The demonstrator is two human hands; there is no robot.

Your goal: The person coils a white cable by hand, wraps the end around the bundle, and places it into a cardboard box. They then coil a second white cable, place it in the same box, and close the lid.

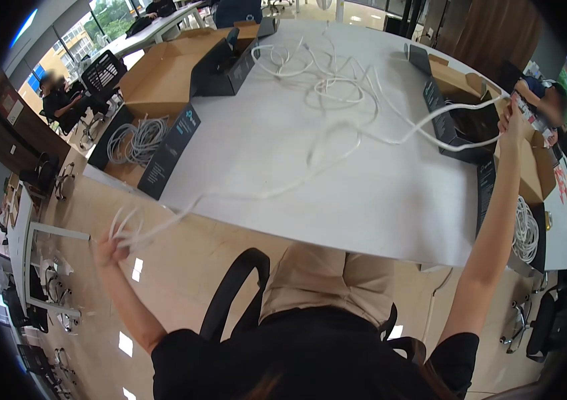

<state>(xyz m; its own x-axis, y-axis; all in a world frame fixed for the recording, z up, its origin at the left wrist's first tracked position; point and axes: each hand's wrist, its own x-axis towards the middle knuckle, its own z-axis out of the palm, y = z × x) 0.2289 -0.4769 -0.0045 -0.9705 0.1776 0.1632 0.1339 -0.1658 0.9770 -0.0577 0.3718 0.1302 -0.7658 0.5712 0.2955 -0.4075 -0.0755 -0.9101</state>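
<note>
Person's two hands and a white network cable [390, 142], with four open cartons on a white counter [263, 153]. The cable lies across the counter, tangled in loose loops towards the far side; from there, strands run to both hands. The left hand [111, 250], beyond the near left edge of the counter, has its grip closed around several loops of the cable, slightly blurred; one length passes from it over the near edge. The right hand [511, 120], raised at the right side above the cartons, has its grip clamped on the cable — two strands meet at its fingers.

Left side: the near left carton [170, 152], with a light tp-link logo on its dark wall, contains a coil of grey cable [138, 141]; just beyond it stands the far left carton [229, 70], flaps open, its contents too dark to identify. Right side: the far right carton [438, 110] has a shadowed interior; the near right carton [485, 190] holds a coil of white cable [525, 230], partly hidden by the right forearm. Near edge, centre: the person's legs [327, 277] and a black chair [233, 287]. Background: a seated person [63, 103] at far left — another person [540, 97] at right, beyond the cartons.
</note>
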